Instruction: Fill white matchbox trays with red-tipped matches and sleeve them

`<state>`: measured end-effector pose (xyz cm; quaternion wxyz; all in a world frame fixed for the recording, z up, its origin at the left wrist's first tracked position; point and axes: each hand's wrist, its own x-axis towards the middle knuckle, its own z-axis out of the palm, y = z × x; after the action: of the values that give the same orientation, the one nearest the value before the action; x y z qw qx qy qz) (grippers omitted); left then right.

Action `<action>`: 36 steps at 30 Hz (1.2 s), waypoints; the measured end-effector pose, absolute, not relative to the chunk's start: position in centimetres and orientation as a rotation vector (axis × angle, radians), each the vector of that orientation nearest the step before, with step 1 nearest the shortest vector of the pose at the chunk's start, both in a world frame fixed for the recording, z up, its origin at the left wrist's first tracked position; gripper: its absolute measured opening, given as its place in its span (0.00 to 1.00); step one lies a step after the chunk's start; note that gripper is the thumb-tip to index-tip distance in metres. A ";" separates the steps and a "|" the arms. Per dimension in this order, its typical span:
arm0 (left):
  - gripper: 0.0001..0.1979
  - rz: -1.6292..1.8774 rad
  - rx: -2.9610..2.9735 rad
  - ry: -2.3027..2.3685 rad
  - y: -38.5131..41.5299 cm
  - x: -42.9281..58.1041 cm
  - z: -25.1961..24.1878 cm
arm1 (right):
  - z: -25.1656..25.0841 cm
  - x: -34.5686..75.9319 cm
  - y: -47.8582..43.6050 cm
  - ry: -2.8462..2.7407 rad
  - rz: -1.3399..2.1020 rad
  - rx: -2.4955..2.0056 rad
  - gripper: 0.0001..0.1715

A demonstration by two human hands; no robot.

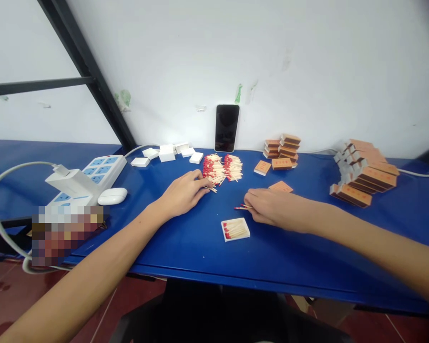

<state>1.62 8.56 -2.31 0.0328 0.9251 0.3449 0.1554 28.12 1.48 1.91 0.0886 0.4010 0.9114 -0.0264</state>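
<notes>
Both hands are nearly closed in fingertip pinches; in the left hand [186, 193] a few matchsticks [211, 189] appear to be gripped, their ends jutting past the thumb, while a small red-headed bunch [240, 207] is held in the right hand [268, 206], heads pointed towards the left; just beyond the left fingertips a match heap [214, 167] is spread in two clumps on the blue desk [193, 252]; nearer the body than the right hand, a white matchbox tray [235, 229] is seen, partly filled with matchsticks laid side by side; an orange matchbox [280, 186] is half hidden behind the right hand, and stacked matchboxes [364, 174] are set well to its right; the matchsticks can be judged very light, stiff and easily snapped, prone to roll rather than slip, and best taken mid-shaft, clear of the heads; the tray seems thin-walled and crushable, best steadied lightly by opposite side walls.
</notes>
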 end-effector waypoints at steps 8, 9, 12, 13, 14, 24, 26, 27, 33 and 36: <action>0.10 0.448 2.780 0.896 8.2 1.7 -1.7 | 3.4 26.9 -0.5 2.874 -0.204 1.013 0.09; 0.10 0.437 2.766 0.880 8.1 1.6 -1.6 | 3.5 26.6 -0.7 2.864 -0.181 0.990 0.08; 0.09 0.403 2.751 0.857 7.8 1.5 -1.5 | 3.9 26.0 -0.9 2.814 -0.133 0.962 0.09; 0.09 0.393 2.757 0.857 7.7 1.5 -1.5 | 4.1 25.9 -0.9 2.801 -0.134 0.959 0.10; 0.09 0.385 2.764 0.862 7.6 1.5 -1.5 | 4.2 25.8 -0.9 2.790 -0.146 0.957 0.11; 0.11 0.408 2.814 0.884 7.1 1.4 -1.5 | 3.9 25.2 -0.8 2.778 -0.395 1.121 0.12; 0.10 0.412 2.817 0.883 7.1 1.4 -1.5 | 3.8 25.2 -0.7 2.806 -0.457 1.120 0.12; 0.10 0.414 2.813 0.882 7.1 1.4 -1.6 | 3.7 25.3 -0.6 2.822 -0.485 1.120 0.10; 0.08 0.417 2.765 0.885 7.2 1.3 -1.6 | 3.6 26.6 0.2 2.867 -0.722 1.193 0.12; 0.09 0.409 2.763 0.873 7.2 1.3 -1.7 | 3.0 26.8 0.5 2.876 -0.864 1.210 0.11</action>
<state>1.28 7.22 -1.65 0.1073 0.9387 0.2966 0.1390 26.85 0.52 3.00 -0.0480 0.3734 0.8873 -0.2665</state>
